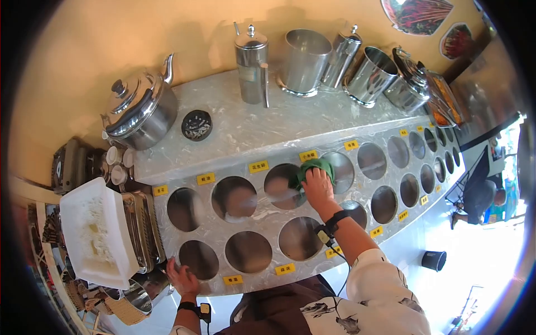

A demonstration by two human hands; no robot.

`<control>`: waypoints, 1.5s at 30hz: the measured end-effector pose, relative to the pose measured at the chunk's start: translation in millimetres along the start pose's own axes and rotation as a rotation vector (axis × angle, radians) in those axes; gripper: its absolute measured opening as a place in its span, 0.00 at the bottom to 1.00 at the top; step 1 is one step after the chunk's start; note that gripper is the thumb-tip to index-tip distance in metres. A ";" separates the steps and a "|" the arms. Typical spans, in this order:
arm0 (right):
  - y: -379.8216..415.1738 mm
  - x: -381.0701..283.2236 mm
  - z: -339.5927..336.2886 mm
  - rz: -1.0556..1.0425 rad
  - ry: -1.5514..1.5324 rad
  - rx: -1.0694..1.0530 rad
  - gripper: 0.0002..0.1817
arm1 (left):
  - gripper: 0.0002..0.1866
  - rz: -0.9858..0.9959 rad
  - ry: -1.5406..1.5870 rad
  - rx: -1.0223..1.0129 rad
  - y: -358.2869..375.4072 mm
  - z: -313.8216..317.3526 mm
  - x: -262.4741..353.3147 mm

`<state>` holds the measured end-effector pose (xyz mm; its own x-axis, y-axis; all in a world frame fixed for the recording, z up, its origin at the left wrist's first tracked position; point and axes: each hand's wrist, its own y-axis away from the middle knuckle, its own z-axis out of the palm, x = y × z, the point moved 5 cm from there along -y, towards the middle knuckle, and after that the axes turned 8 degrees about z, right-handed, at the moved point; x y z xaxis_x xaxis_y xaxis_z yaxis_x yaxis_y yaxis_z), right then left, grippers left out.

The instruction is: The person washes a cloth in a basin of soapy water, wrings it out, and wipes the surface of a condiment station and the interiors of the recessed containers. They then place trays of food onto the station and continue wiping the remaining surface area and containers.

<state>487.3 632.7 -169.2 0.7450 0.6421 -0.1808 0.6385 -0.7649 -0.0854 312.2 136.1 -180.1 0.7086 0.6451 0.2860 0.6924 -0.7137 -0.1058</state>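
Observation:
My right hand [319, 185] presses a bunched green cloth [324, 166] onto the grey marbled counter [268, 215]. The cloth lies between two round openings in the back row, partly over their rims, below a small yellow label [308, 156]. My fingers are closed on the cloth and cover part of it. At the counter's front left corner rests my left hand [183, 279], fingers spread and holding nothing, beside a round opening [199, 260]. Both wrists wear black straps with small devices.
On the raised ledge stand a kettle [142, 111], a black ashtray [197, 125], a tall steel pot [252, 67] and several steel containers [304, 61]. A white tub [95, 234] sits at left. A person [486, 201] is far right, near a black bin [434, 260].

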 end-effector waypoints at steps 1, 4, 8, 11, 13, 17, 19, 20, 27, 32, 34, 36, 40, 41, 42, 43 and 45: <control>8.7 5.2 2.2 0.002 0.009 0.000 0.15 | 0.10 0.002 -0.029 0.008 0.3 0.9 -1.5; 34.4 8.2 -3.4 0.038 0.056 -0.018 0.13 | 0.10 -0.018 -0.040 0.000 -0.3 -4.0 3.2; 92.4 18.3 -20.0 0.035 0.110 -0.117 0.10 | 0.09 -0.004 -0.012 0.010 1.4 -4.0 0.8; 157.6 44.0 -29.4 0.092 0.087 -0.260 0.09 | 0.09 -0.014 0.000 0.011 3.6 -3.0 -1.7; 202.7 80.6 -38.5 0.127 0.068 -0.241 0.10 | 0.09 -0.031 0.005 0.021 4.2 -2.5 -4.0; 256.5 118.4 -68.4 0.242 0.172 -0.489 0.15 | 0.08 -0.074 0.025 0.022 4.8 0.4 -7.2; 285.8 136.0 -82.9 0.290 0.349 -0.695 0.18 | 0.08 -0.064 0.028 0.025 3.4 -1.5 -6.5; 304.2 160.7 -78.6 0.444 0.518 -0.923 0.16 | 0.08 -0.052 0.029 0.019 4.4 -2.4 -6.4; 253.3 166.2 -126.9 0.677 0.085 -0.283 0.24 | 0.08 -0.039 0.034 0.018 2.6 -2.3 -4.3; 140.5 54.5 -83.7 0.206 -0.163 0.003 0.25 | 0.08 -0.068 0.028 0.015 1.3 -4.0 -2.6; 116.7 23.4 -45.4 0.065 -0.074 -0.010 0.22 | 0.08 -0.083 0.019 0.006 1.3 -3.9 -0.6; 97.5 11.0 -35.7 0.073 -0.036 -0.016 0.21 | 0.08 -0.098 0.012 -0.007 -2.9 -7.0 -0.6; 60.3 12.8 -18.3 -0.004 0.024 0.035 0.19 | 0.09 -0.082 0.001 -0.054 0.0 -3.3 -1.2; 46.9 12.2 -16.8 -0.005 0.026 0.026 0.19 | 0.10 -0.070 -0.025 -0.044 -0.9 -1.8 -1.9; 32.7 11.1 -14.6 0.017 0.023 0.023 0.19 | 0.10 -0.075 -0.028 -0.051 -1.5 -1.1 -1.5; 23.6 10.6 -11.8 0.042 0.018 0.018 0.20 | 0.09 -0.054 -0.025 -0.043 -2.0 -2.9 -0.4; 13.5 11.4 -8.5 0.027 0.018 0.023 0.20 | 0.09 -0.039 -0.023 -0.042 -0.5 -3.2 -0.1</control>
<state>506.0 630.1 -164.1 0.7655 0.6217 -0.1661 0.6135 -0.7830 -0.1030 311.3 135.5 -177.0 0.6846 0.6782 0.2673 0.7135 -0.6985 -0.0550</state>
